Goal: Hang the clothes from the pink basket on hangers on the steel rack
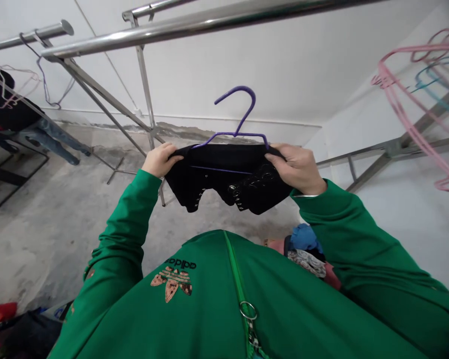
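Note:
Between my hands a black garment (224,154) with silver studs along its lower edges is stretched out in front of me. My left hand (160,159) pinches its upper left corner, thumb on top. At the other end, my right hand (297,167) grips the upper right corner close to the hanger's shoulder. A purple hanger (236,133) sits inside the garment's opening, its hook standing up free below the metal rail. Part of the hanger's lower bar shows across the opening. The exact kind of garment cannot be made out.
A metal rail (194,27) crosses overhead on slanted legs. Pink hangers (404,109) hang at the right, a dark purple hanger (47,85) at the left. Another person (15,107) is at far left. Clothes (307,249) lie in a pile below my right arm; more fabric (26,329) lies lower left.

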Available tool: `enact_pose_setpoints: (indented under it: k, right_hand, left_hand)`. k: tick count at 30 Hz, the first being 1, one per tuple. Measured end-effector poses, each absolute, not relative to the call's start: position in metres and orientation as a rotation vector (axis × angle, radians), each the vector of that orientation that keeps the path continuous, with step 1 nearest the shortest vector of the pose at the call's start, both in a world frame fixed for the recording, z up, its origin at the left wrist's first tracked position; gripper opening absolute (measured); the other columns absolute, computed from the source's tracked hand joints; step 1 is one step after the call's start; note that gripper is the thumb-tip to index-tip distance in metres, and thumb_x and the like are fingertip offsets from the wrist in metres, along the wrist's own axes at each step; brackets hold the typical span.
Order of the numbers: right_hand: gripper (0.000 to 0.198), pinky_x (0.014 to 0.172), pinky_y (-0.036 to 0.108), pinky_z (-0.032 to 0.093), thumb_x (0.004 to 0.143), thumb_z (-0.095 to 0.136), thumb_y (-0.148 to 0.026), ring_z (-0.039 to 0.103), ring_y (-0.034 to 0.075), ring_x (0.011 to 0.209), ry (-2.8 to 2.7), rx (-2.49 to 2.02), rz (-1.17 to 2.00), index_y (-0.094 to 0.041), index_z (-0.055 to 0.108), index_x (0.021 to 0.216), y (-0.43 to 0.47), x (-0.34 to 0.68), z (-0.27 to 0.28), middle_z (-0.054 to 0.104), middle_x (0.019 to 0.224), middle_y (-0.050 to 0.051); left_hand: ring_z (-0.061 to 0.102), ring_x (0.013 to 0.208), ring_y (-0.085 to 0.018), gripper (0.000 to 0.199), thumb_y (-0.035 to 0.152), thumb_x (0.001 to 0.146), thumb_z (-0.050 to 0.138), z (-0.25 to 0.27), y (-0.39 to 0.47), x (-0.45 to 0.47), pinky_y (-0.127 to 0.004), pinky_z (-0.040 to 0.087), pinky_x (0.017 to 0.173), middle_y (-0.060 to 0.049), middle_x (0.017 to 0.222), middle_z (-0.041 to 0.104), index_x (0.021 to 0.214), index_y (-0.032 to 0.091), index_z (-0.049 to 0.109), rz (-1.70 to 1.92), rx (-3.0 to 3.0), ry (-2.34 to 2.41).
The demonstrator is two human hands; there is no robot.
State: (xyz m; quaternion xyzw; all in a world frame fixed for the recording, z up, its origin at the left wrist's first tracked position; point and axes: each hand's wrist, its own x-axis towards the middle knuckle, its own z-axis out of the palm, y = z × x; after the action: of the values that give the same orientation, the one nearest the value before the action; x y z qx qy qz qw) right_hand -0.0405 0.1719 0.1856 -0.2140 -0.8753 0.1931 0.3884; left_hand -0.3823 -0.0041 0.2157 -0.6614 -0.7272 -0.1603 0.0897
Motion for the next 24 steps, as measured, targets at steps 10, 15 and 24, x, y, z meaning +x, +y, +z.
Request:
enact_pose_setpoints:
  k: [10, 15, 24]
  right_hand:
    - [0.056, 0.079, 0.039, 0.055, 0.085, 0.040, -0.068, 0.068, 0.028, 0.087, -2.617, -0.500, 0.935, -0.021, 0.069, 0.085, 0.173, -0.006, 0.168, 0.072, 0.092, 0.012]
    - [0.051, 0.085, 0.038, 0.053, 0.080, 0.057, -0.063, 0.067, 0.028, 0.093, -2.508, -0.447, 1.632, -0.017, 0.072, 0.094, 0.147, -0.008, 0.183, 0.071, 0.100, 0.012]
    - [0.030, 0.062, 0.033, 0.052, 0.074, 0.071, -0.050, 0.063, 0.020, 0.065, -1.785, -0.556, 2.164, -0.024, 0.070, 0.088, 0.110, -0.062, 0.201, 0.067, 0.075, 0.006]
  left_hand:
    - [0.057, 0.076, -0.018, 0.021, 0.032, 0.089, 0.052, 0.213, -0.018, -0.380, -0.028, 0.044, 0.068, -0.004, 0.074, 0.060, 0.075, 0.019, 0.060, -0.593, -1.751, -1.825]
    - [0.055, 0.077, -0.018, 0.018, 0.031, 0.087, 0.055, 0.220, -0.007, -0.394, -0.030, 0.045, 0.071, -0.003, 0.075, 0.058, 0.075, 0.019, 0.060, -0.658, -1.755, -1.798]
    - [0.051, 0.118, -0.025, 0.029, 0.032, 0.087, 0.058, 0.215, -0.005, -0.413, -0.041, 0.041, 0.102, -0.014, 0.120, 0.057, 0.110, 0.016, 0.058, -0.677, -1.606, -2.052]
